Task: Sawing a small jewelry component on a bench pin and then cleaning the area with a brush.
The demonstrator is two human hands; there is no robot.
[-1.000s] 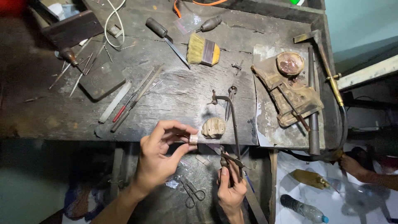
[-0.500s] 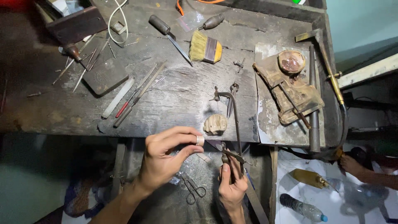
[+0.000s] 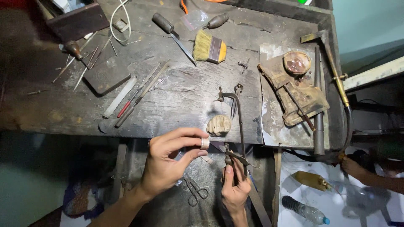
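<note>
My left hand [image 3: 168, 162] pinches a small pale metal ring [image 3: 205, 143] between thumb and fingers, just below the front edge of a dark wooden workbench [image 3: 176, 96]. My right hand [image 3: 234, 189] grips the handle of a jeweller's saw frame [image 3: 237, 122], whose frame rises over the bench edge. The ring sits beside a worn wooden bench pin [image 3: 219, 125] sticking out from the bench. The saw blade runs close to the right of the ring.
On the bench lie a yellow brush [image 3: 209, 46], files [image 3: 139, 92], a dark-handled tool [image 3: 172, 35], a flat dark block [image 3: 107, 75] and a charred soldering pad with a small dish [image 3: 296, 63]. Small scissors [image 3: 195, 191] lie below. Another person's hand [image 3: 353, 166] is at the right, and a plastic bottle [image 3: 305, 210].
My left hand has shifted slightly and turned the ring between its fingers near the bench pin. The right hand stays on the saw handle.
</note>
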